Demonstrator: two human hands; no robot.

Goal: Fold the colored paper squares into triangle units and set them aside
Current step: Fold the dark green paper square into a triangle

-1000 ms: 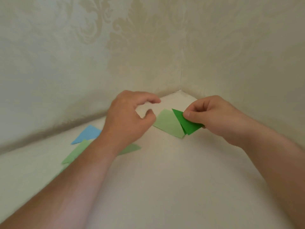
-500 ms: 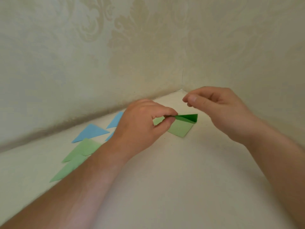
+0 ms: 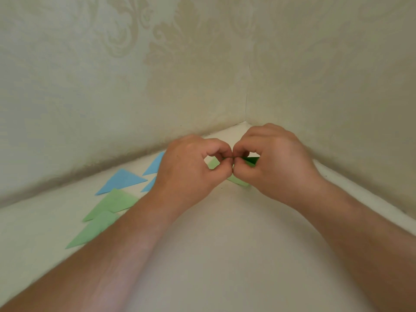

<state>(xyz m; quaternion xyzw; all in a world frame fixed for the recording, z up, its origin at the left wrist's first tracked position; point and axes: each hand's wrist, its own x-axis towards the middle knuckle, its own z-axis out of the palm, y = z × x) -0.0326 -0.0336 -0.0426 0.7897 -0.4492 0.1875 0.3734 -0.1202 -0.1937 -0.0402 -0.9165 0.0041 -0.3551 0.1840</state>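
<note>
I am pinching the dark green paper (image 3: 251, 160) between left hand (image 3: 191, 167) and right hand (image 3: 276, 163), both clamped on it. Risk: uneven pressure skewing the crease.

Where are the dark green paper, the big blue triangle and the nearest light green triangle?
dark green paper (image 3: 251, 160), head view, visible flap beside the right thumb.
big blue triangle (image 3: 122, 180), head view, its middle.
nearest light green triangle (image 3: 94, 230), head view, its middle.
</note>
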